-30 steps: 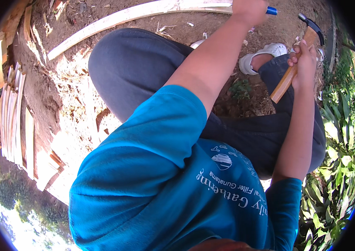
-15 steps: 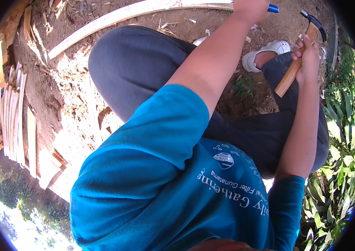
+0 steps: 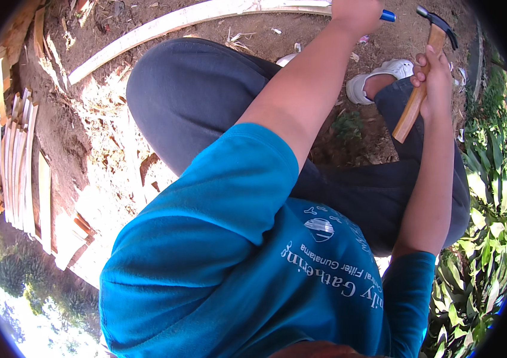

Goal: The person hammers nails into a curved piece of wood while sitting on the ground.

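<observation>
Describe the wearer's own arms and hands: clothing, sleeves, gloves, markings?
Short-sleeved blue T-shirt with white print; the left sleeve and right sleeve are the same plain blue. Below them everything is bare: no gloves, watch or bracelet visible. The left hand is cut off by the upper picture edge; the right hand shows bare fingers.

- Between the left hand's (image 3: 358,17) blue rod (image 3: 388,16) and the right hand's (image 3: 435,74) hammer (image 3: 435,40): narrow gap over soil (image 3: 406,42).
- Below this gap, left of the right hand: white shoe (image 3: 397,66), obstructing.
- Left of the left hand: long wooden strip (image 3: 170,22), barring low passage.
</observation>
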{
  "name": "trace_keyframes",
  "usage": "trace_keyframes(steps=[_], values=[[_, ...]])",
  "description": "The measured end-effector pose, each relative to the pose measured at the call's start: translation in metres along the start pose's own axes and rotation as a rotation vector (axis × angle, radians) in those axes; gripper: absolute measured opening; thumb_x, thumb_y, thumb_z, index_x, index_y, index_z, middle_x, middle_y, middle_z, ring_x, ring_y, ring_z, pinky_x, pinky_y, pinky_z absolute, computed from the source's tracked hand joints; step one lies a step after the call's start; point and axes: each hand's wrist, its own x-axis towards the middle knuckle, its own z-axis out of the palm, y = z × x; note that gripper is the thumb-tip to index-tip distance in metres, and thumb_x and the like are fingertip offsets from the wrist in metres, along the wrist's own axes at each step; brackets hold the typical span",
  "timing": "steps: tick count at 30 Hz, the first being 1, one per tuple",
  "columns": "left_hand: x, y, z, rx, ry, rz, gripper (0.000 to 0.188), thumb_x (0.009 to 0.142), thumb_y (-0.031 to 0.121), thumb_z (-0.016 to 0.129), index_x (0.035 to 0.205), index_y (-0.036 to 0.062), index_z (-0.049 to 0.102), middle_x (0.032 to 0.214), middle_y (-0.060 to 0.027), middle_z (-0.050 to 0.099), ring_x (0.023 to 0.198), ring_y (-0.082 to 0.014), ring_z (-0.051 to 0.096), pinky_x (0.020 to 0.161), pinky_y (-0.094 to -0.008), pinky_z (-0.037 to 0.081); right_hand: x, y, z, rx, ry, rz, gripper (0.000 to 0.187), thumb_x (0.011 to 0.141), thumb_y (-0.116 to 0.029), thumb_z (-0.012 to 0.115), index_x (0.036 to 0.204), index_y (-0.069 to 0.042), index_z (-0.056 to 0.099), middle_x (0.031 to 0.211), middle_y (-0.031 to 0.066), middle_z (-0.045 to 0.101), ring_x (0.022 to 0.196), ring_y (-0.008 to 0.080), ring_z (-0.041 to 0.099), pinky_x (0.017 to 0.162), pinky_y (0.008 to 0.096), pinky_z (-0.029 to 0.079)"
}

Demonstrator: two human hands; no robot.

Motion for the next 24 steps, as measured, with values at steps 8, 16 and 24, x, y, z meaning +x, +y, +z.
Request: trace_keyframes(steps=[8,16,24], values=[[-0.005,-0.003,-0.004,0.021,0.008,0.025,0.017,0.085,0.023,0.069,0.093,0.0129,0.080,0.092,-0.0155,0.077,0.089,-0.0337,0.076,0.078,-0.0476,0.060,-0.004,0.003,0.008,-0.010,-0.010,0.015,0.017,0.105,-0.022,0.057,0.105,-0.010,0.046,0.078,-0.0014,0.050,0.057,0.0061,0.044,0.048,0.0243,0.039],[-0.006,-0.002,-0.014,0.017,0.017,-0.001,0.016,0.084,0.023,0.071,0.093,0.0128,0.079,0.091,-0.0155,0.077,0.087,-0.0340,0.076,0.078,-0.0477,0.060,-0.010,0.005,0.020,-0.106,-0.113,0.042,0.018,0.106,-0.024,0.059,0.106,-0.011,0.048,0.080,-0.0013,0.050,0.058,0.0059,0.045,0.049,0.0231,0.040],[-0.005,-0.001,-0.018,-0.017,0.020,-0.005,0.015,0.085,0.025,0.070,0.093,0.0146,0.079,0.093,-0.0149,0.077,0.089,-0.0336,0.076,0.077,-0.0481,0.060,-0.015,0.004,0.015,-0.087,-0.028,0.051,0.015,0.106,-0.020,0.055,0.105,-0.009,0.045,0.079,-0.0004,0.050,0.057,0.0062,0.045,0.048,0.0238,0.039]])
